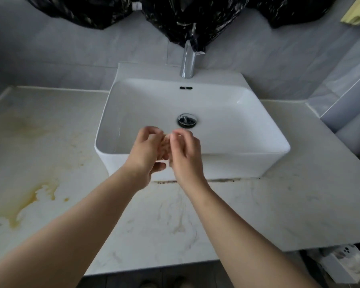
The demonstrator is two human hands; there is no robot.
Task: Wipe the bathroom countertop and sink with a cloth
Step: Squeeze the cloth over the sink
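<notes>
Bare forearms (81,225) are stretching over the white marbled stone countertop (279,204), with a yellow-brown stain (29,196) sitting unwiped at far left. Left hand (146,154) and right hand (185,154) are meeting above the white rectangular ceramic sink (268,163), fingers loosely curled, gripping nothing. Pale yellow cloth (355,15) is hanging far right, untouched; wiping apparently not yet begun.
</notes>
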